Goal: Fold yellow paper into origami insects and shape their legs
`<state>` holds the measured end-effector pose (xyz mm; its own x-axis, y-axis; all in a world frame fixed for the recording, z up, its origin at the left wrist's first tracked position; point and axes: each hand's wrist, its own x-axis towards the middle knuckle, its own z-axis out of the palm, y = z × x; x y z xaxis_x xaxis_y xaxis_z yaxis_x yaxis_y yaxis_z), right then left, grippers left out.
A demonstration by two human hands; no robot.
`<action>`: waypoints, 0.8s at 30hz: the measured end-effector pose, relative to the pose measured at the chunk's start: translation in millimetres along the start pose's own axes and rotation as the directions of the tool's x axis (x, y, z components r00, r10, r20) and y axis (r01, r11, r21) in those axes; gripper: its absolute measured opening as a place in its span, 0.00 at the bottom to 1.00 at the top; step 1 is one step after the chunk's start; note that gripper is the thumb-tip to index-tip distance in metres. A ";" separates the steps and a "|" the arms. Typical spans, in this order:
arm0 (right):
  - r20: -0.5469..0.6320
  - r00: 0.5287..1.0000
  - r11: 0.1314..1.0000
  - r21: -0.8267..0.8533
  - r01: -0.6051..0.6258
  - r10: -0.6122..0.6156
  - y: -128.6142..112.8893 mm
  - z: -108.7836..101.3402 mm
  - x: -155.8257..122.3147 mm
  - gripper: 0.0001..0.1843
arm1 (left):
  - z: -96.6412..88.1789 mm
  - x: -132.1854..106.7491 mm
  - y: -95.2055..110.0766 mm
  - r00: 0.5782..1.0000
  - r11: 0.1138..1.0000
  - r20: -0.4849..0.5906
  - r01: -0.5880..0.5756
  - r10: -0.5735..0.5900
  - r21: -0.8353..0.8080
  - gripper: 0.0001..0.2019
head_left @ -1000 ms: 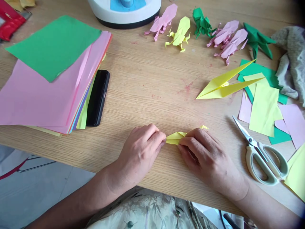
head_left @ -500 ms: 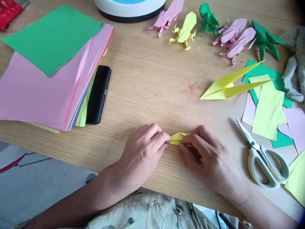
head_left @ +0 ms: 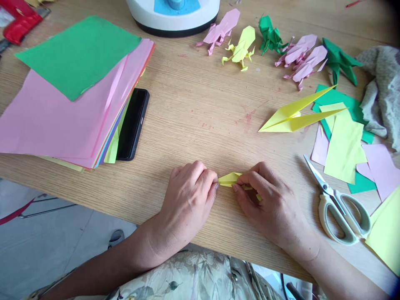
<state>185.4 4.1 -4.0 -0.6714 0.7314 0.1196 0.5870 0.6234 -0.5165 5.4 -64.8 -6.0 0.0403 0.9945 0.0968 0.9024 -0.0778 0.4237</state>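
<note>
A small folded piece of yellow paper (head_left: 229, 178) spans the gap between my two hands, close over the wooden table near its front edge. My left hand (head_left: 191, 200) pinches its left end between thumb and fingers. With thumb and fingertips, my right hand (head_left: 268, 204) grips the other end, and most of that end is hidden behind the fingers. Beyond the right hand lies a larger yellow folded paper (head_left: 281, 121) with two long points. White-handled scissors (head_left: 331, 196) rest with blades partly apart to the right.
At left, a stack of coloured paper (head_left: 59, 121) leans by a black phone (head_left: 133, 125). Folded paper figures, such as a yellow one (head_left: 242, 48) and a green one (head_left: 270, 35), line the back. Paper scraps (head_left: 345, 150) and a grey cloth (head_left: 383, 91) lie right. A white device (head_left: 175, 21) stands behind.
The view has shifted slightly, so more shows at the back of the table. Both hands keep their pinch on the small yellow paper; the right fingers sit slightly nearer the left hand.
</note>
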 end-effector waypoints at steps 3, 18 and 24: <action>0.000 1.000 1.000 -0.005 -0.019 0.019 -0.7 1.1 0.6 0.05 | 1.5 1.0 -0.1 1.000 1.000 -0.015 0.020 -0.020 -0.007 0.07; 0.010 1.000 1.000 -0.019 0.004 -0.004 -2.5 2.6 1.7 0.10 | -0.5 1.6 -0.2 0.995 0.992 -0.024 0.099 -0.101 -0.079 0.05; 0.030 1.000 1.000 -0.005 0.005 -0.005 -2.2 -0.8 1.3 0.10 | -6.2 -9.5 -11.7 0.997 0.983 -0.075 0.000 -0.014 -0.184 0.06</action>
<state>183.6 3.9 -2.1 -0.6877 0.7195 0.0969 0.5859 0.6288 -0.5112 -8.2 -73.7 -6.3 -0.0044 0.9873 0.1586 0.8079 -0.0899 0.5824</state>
